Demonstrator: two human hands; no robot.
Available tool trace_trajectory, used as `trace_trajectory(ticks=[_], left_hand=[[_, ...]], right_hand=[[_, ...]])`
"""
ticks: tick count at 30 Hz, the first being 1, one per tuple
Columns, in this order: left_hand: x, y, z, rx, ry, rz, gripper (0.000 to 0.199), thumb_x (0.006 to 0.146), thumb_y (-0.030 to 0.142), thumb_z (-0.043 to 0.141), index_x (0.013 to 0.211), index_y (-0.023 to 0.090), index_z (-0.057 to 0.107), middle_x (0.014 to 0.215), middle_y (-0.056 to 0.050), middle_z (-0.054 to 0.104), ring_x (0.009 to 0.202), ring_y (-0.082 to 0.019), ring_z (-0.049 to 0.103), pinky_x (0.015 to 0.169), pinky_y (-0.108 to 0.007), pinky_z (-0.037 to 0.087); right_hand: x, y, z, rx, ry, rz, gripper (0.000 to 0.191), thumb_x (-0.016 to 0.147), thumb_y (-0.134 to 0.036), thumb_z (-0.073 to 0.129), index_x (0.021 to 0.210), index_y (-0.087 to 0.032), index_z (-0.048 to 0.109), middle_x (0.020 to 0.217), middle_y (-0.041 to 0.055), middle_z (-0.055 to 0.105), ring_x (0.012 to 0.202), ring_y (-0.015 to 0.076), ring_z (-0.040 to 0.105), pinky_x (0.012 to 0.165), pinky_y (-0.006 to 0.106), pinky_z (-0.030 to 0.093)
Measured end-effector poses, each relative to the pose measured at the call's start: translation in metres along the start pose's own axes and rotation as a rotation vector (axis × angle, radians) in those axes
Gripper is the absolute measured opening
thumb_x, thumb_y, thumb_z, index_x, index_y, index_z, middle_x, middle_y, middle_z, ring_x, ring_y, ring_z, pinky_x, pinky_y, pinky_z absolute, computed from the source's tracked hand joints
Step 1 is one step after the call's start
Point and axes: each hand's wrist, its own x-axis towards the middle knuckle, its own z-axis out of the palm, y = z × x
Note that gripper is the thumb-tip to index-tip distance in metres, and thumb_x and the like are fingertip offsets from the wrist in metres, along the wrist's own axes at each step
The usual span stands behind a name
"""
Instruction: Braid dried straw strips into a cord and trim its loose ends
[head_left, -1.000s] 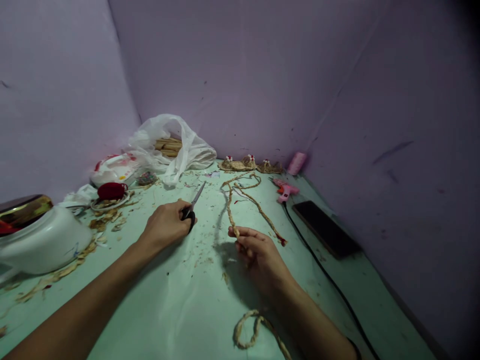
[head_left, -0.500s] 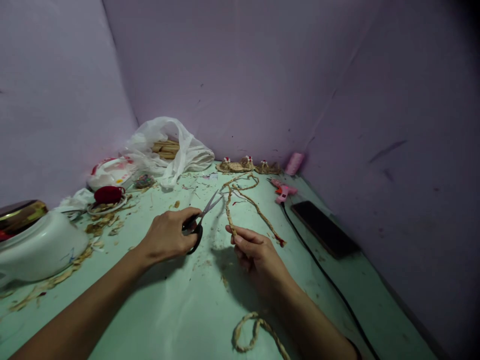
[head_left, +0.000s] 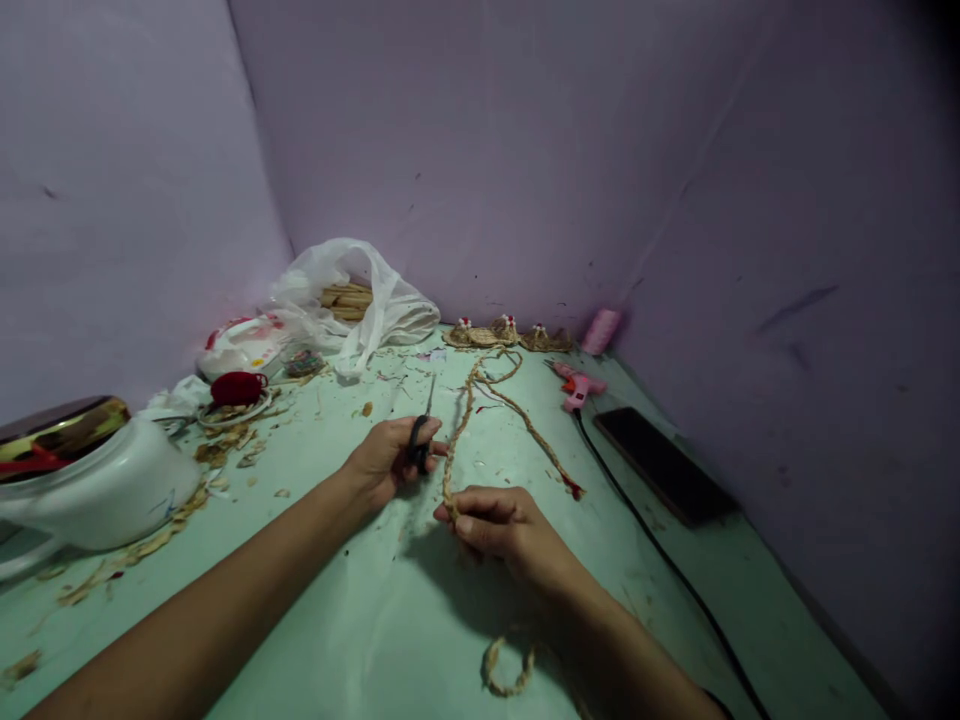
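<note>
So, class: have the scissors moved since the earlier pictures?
Yes. The scissors, gripped in the left hand, moved right toward the braided rope, away from the white pot.

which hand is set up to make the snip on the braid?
Left hand, probably: it holds the scissors, blades pointing away, right beside the braid. The right hand is pinching the braid, so it serves to hold it.

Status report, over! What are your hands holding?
Left hand grips scissors. Right hand pinches braided rope. Scraps scattered left, nothing between.
</note>
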Motion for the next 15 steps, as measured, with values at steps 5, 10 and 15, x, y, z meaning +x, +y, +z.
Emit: trace_trajectory(ticks=[5, 10, 15], left_hand=[[0.015, 0.003, 0.012, -0.029, 0.034, 0.087, 0.034, 0.053, 0.014, 0.064, 0.085, 0.014, 0.052, 0.056, -0.001, 0.058, 0.038, -0.004, 0.044, 0.031, -0.012, 0.015], [0.000, 0.002, 0.013, -0.005, 0.098, 0.273, 0.044, 0.050, 0.014, 0.067, 0.090, 0.014, 0.051, 0.053, 0.003, 0.057, 0.042, -0.005, 0.048, 0.043, -0.015, 0.034], [-0.017, -0.003, 0.020, 0.075, 0.168, 0.387, 0.044, 0.049, 0.020, 0.070, 0.088, 0.015, 0.051, 0.054, 0.004, 0.057, 0.043, -0.007, 0.048, 0.042, -0.017, 0.033]], right_hand=[[-0.001, -0.001, -0.001, -0.054, -0.020, 0.091, 0.018, 0.053, -0.020, 0.064, 0.069, -0.012, 0.071, 0.046, -0.0023, 0.052, 0.044, 0.0060, 0.040, 0.046, 0.020, 0.027], [0.001, -0.001, 0.000, 0.045, -0.100, 0.099, 0.021, 0.049, -0.007, 0.061, 0.068, -0.013, 0.067, 0.060, -0.0001, 0.060, 0.054, 0.0085, 0.049, 0.052, 0.020, 0.032], [0.001, -0.003, 0.001, 0.334, -0.064, 0.018, 0.039, 0.050, -0.009, 0.066, 0.088, -0.015, 0.061, 0.082, 0.0065, 0.065, 0.075, 0.0161, 0.060, 0.065, 0.025, 0.041]])
